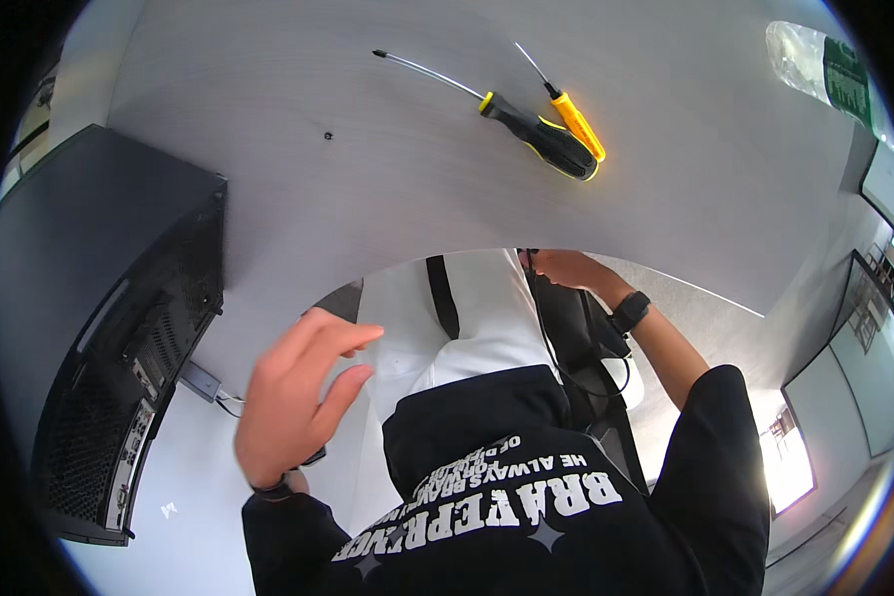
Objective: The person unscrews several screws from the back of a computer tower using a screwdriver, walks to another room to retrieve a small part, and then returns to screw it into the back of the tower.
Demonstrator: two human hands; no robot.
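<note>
My left hand (303, 387) is raised over the lap, left of my white-clad legs. Its thumb and fingers are apart with nothing between them. My right hand (563, 268) is beside my right thigh at the table's near edge, which cuts off part of it; its fingers are too hidden to read. A black cable (543, 323) passes right by those fingers, and whether they touch it is unclear. On the table lie a black-and-yellow screwdriver (541, 136) and a smaller orange-handled screwdriver (578, 124), their handles side by side. Farther left is a tiny dark screw-like piece (329, 136).
A black computer case (119, 199) stands at the left of the grey table (298, 209), its ports and vents facing me. A clear plastic bottle with a green label (829, 74) lies at the far right. Behind my right arm is a black chair (586, 348).
</note>
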